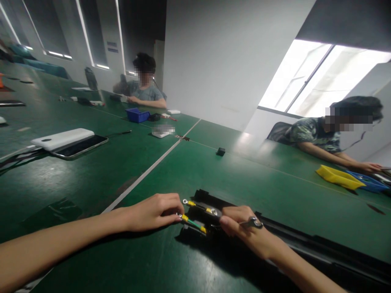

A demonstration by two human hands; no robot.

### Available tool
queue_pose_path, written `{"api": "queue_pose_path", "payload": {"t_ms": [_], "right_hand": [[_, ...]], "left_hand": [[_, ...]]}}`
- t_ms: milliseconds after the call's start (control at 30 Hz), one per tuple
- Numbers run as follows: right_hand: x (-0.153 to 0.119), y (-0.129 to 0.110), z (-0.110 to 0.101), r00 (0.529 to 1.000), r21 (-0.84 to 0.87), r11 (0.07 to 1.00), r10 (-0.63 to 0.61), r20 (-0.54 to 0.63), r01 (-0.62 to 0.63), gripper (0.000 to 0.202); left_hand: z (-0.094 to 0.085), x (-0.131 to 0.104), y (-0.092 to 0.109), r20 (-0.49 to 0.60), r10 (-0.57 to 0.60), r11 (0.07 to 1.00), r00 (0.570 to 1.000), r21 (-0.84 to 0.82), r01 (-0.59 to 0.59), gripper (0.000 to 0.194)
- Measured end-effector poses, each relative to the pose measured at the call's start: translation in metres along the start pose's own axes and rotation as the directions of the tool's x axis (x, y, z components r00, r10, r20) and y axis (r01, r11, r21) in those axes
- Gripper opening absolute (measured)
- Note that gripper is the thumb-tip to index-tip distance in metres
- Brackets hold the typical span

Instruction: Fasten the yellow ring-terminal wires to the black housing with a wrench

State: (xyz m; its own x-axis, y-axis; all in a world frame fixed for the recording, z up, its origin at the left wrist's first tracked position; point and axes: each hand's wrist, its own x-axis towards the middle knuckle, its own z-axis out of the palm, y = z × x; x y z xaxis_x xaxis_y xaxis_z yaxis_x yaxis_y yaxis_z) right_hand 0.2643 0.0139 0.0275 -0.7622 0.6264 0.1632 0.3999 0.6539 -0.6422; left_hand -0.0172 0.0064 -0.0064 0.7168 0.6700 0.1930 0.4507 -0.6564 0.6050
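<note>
My left hand [163,211] is closed, thumb and fingertips pinching the ring terminal at the near end of a short green wire [194,224] with yellow sleeves. My right hand [244,228] is wrapped round a metal wrench [254,222], whose jaw end sticks out above the back of the hand. The wrench's other end is partly hidden near a second ring terminal. A dark short wire [200,206] with yellow sleeves and ring ends runs between the hands. Both wires lie over the end of a long black channel-shaped housing [305,240], which extends under my right forearm.
A small black block [220,151] sits farther back on the green table [146,260]. At left lie a white power bank [65,138] and a phone [81,147] with cables. A blue bin [137,115] and a yellow tray [339,177] stand near two seated people.
</note>
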Motion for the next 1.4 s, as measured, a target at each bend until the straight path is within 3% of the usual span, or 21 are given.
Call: {"api": "queue_pose_path", "payload": {"t_ms": [700, 1400], "right_hand": [[0.0002, -0.0086, 0.0029, 0.996, -0.03, 0.996, 0.081, -0.036, -0.083, 0.047], [0.0007, -0.0085, 0.0026, 1.0, -0.047, 0.999, 0.021, 0.006, -0.021, 0.049]], "left_hand": [[0.0005, -0.0008, -0.0026, -0.008, -0.009, 0.999, 1.0, -0.034, 0.008, 0.008], [-0.0004, 0.0019, -0.0005, -0.003, -0.006, 1.0, 1.0, -0.018, 0.006, 0.009]]}}
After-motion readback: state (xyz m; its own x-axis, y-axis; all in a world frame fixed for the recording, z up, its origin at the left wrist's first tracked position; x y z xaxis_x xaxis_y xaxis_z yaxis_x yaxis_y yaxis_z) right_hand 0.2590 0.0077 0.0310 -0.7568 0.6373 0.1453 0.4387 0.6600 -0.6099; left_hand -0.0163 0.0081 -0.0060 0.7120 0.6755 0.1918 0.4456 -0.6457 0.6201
